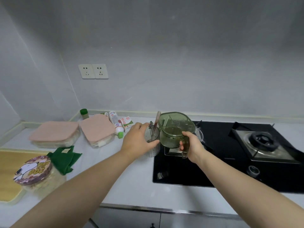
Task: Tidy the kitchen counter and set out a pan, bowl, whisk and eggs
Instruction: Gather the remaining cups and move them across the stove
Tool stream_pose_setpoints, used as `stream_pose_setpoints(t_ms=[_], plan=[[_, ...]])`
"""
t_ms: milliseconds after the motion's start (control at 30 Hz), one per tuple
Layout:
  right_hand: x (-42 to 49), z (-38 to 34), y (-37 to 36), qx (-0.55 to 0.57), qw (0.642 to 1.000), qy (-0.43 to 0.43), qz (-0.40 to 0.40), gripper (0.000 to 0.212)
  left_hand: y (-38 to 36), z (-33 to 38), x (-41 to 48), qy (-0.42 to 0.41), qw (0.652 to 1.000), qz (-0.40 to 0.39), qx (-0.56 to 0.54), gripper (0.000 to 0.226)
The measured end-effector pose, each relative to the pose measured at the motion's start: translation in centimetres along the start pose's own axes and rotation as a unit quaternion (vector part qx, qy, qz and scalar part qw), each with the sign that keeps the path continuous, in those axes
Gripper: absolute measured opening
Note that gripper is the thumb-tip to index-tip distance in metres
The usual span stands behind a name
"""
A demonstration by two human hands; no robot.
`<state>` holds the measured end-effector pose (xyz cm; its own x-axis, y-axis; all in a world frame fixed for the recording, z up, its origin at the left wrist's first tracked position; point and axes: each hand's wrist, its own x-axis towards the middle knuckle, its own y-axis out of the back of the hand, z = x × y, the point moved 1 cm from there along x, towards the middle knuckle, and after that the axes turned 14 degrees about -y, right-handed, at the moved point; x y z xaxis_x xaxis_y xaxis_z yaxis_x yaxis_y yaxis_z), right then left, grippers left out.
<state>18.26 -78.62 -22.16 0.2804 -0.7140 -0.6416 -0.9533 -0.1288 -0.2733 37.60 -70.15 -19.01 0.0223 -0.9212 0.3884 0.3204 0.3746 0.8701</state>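
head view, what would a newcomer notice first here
Two hands at the centre: the left hand grips a clear ribbed cup with utensils in it, the right hand holds a green see-through container by its handle at the left edge of the black hob. To the left, two pink-lidded boxes lie on the white counter.

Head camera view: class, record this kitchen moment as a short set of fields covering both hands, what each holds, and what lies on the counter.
left hand: grips clear ribbed cup, utensil standing inside
right hand: holds handle of green lidded container, at the hob's left side
hob: black glass, burner on right
counter, left part: two pink-lidded boxes, green cloth, jar with cartoon-dog lid
wall: double socket
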Motion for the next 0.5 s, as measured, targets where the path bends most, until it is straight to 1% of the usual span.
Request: stream_pose_setpoints(t_ms=[167,333,500], plan=[[-3.2,-1.3,7.7,0.017,0.999,0.007,0.026,0.016,-2.4,7.5,1.0,-0.021,0.999,-0.007,-0.028,0.078],[-6.1,-1.8,16.4,0.031,0.998,0.031,0.047,0.020,-5.1,15.7,1.6,-0.049,0.997,-0.011,-0.054,0.077],[-9.3,-1.7,24.1,0.080,0.994,0.050,0.063,0.017,-8.1,23.4,2.1,-0.092,0.994,-0.031,-0.054,0.079]])
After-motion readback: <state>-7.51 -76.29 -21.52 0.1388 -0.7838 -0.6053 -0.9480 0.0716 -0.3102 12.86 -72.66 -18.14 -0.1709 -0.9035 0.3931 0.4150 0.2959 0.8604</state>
